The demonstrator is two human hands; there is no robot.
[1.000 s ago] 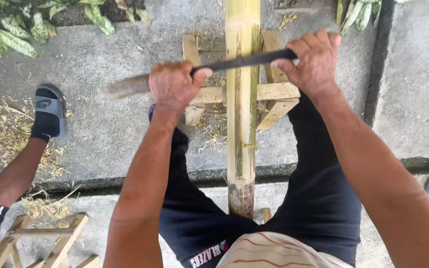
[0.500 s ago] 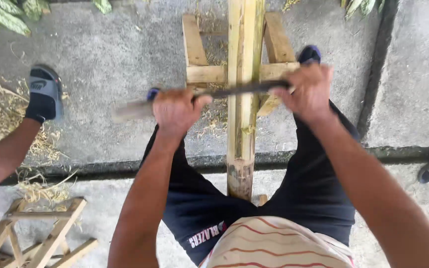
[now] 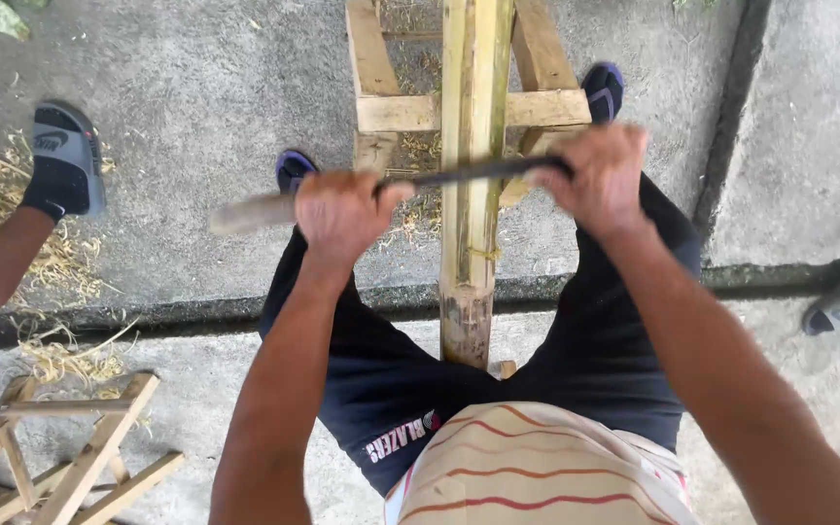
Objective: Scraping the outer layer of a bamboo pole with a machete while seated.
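Seen from above, a seated person grips a long dark blade crosswise over a bamboo pole. The left hand is clenched around the blade's pale, rounded wooden handle, whose end sticks out beyond that hand's outer side. The right hand is closed over the blade's far tip. The pole runs lengthwise between the two hands and between the person's knees, its cut end near the lap, its smooth yellow-green skin streaked and knotted at a node just below the blade. Beyond the hands, the pole rests on a rough wooden frame of pale, square-cut slats. Under everything lies grey, gritty concrete floor, with dry straw-like shavings well off to the left hand's side. A second small wooden frame lies near the left elbow, and another person's sandalled foot rests far out to the left. A likely risk: the right hand holds bare metal, so a slip or a sudden give in the bamboo could cut the palm, or the round pole could roll on the frame and throw the blade sideways toward a knee.
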